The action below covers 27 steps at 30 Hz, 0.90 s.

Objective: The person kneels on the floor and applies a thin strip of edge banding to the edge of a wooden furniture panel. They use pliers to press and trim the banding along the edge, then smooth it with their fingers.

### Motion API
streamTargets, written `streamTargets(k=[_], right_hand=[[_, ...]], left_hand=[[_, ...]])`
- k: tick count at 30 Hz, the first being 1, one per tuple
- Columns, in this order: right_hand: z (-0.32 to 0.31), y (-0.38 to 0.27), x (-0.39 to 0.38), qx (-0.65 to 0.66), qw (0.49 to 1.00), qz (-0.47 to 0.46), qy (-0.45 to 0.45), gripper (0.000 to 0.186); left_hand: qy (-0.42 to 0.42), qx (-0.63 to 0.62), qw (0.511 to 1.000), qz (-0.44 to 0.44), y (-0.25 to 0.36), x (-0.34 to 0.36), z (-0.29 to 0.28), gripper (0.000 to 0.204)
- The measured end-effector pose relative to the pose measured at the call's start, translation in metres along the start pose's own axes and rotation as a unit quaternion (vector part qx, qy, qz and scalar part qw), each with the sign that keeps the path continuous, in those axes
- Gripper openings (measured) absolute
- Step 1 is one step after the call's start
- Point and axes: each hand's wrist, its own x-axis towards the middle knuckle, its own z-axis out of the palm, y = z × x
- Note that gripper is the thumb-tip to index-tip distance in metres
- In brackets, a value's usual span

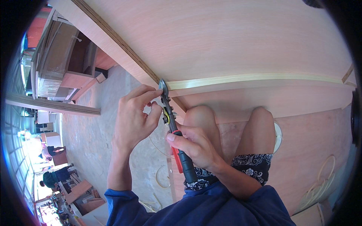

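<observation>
My right hand [194, 145] is wrapped round the handles of a pair of snips [167, 103] with dark metal jaws and red and black grips. The jaws point away from me, beside the end of a pale, narrow strip [249, 78] that runs along the edge of a wood panel [256, 41]. My left hand [135, 113] is at the left of the jaws. Its index fingertip touches the tool's head, while the thumb curls in toward the other fingers; anything between them is hidden.
A plywood-edged board [120, 45] crosses the upper left. Cabinets [75, 56] and an upright post [52, 104] stand on the left. Thin pale strips [318, 188] lie coiled at the lower right. A round white object [278, 137] is beside my knee. Two people [54, 177] are farther off.
</observation>
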Motion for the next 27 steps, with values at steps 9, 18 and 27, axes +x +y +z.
streamTargets(k=[9,18,27], right_hand=[[-0.0001,-0.0067,-0.0026,-0.007,1.000,0.011,0.007,0.042],[0.0036,-0.0090,-0.0038,-0.013,0.999,-0.014,0.031,0.039],[0.0019,-0.0038,-0.0014,-0.026,0.999,-0.021,0.024,0.034]], left_hand=[[0.003,0.018,1.000,0.020,-0.0004,0.0006,-0.0007,0.032],[-0.002,0.015,1.000,0.011,0.0025,0.0008,-0.0017,0.034],[-0.010,0.011,1.000,-0.009,0.0042,0.0010,-0.0027,0.036]])
